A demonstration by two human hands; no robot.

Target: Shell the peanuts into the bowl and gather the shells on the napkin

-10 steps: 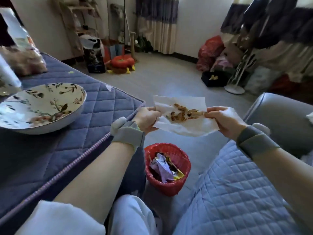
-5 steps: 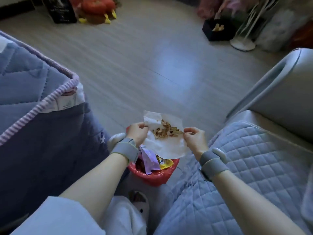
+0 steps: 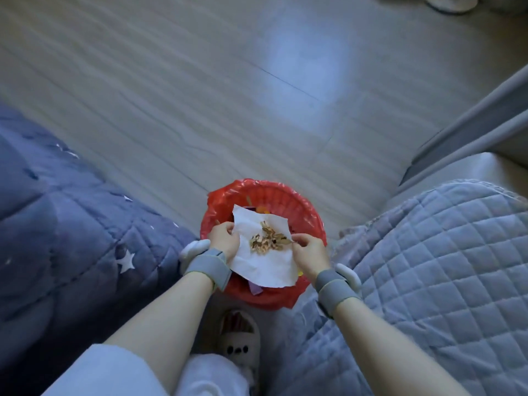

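A white napkin (image 3: 263,261) carries a small heap of brown peanut shells (image 3: 268,238) in its middle. My left hand (image 3: 224,238) pinches the napkin's left edge and my right hand (image 3: 310,251) pinches its right edge, so the sheet hangs spread between them. It is held directly over a red basket (image 3: 285,195) lined with a red bag, with coloured wrappers inside. The bowl is out of view.
A dark blue quilted cover with stars (image 3: 71,224) drapes down on the left. A lighter blue quilted seat (image 3: 443,267) lies on the right, a grey armrest (image 3: 471,130) behind it. Wood-look floor (image 3: 200,95) stretches beyond the basket. A slipper (image 3: 240,338) stands below it.
Both hands have carried the napkin with the shells down from beside the table until it hangs right over the red basket. The view has tilted down, so the bowl and table top are gone.
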